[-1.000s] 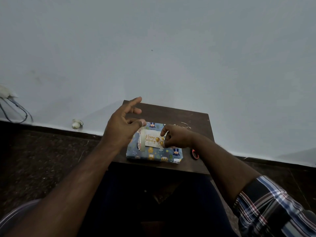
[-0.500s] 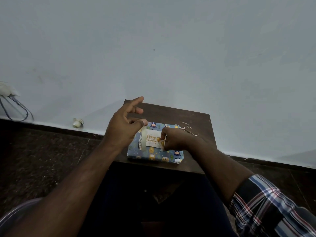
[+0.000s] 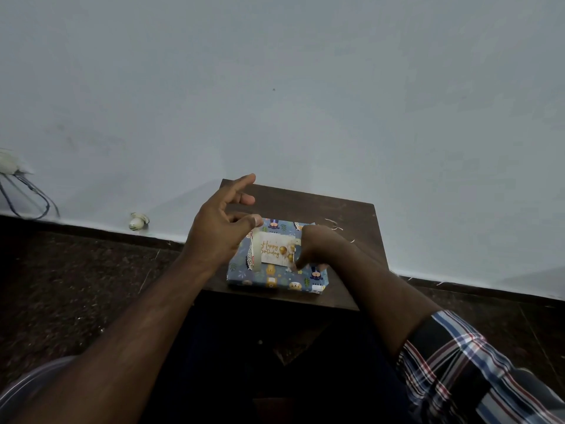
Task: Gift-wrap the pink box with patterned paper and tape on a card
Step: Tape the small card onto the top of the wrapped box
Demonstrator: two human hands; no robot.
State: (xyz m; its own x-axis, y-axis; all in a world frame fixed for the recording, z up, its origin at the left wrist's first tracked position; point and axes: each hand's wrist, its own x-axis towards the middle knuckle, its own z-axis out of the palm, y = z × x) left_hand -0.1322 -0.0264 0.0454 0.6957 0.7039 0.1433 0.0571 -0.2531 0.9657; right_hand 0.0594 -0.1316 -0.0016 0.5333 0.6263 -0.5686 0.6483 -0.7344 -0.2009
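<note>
A strip of tape [image 3: 256, 250] is pinched at its upper end between the thumb and forefinger of the left hand [image 3: 221, 232], the other fingers [image 3: 244, 179] spread apart above it. The strip hangs down over the left edge of the birthday card [image 3: 276, 249]. The card is pressed at its right edge by the right hand [image 3: 315, 247], whose fingers are curled down onto it.

The card lies on top of the wrapped box [image 3: 275, 278], which rests on the small dark counter [image 3: 342, 209]. The tape could fold onto itself or land crooked if lowered slackly, and the card could slide if the right hand's pressure is eased.
</note>
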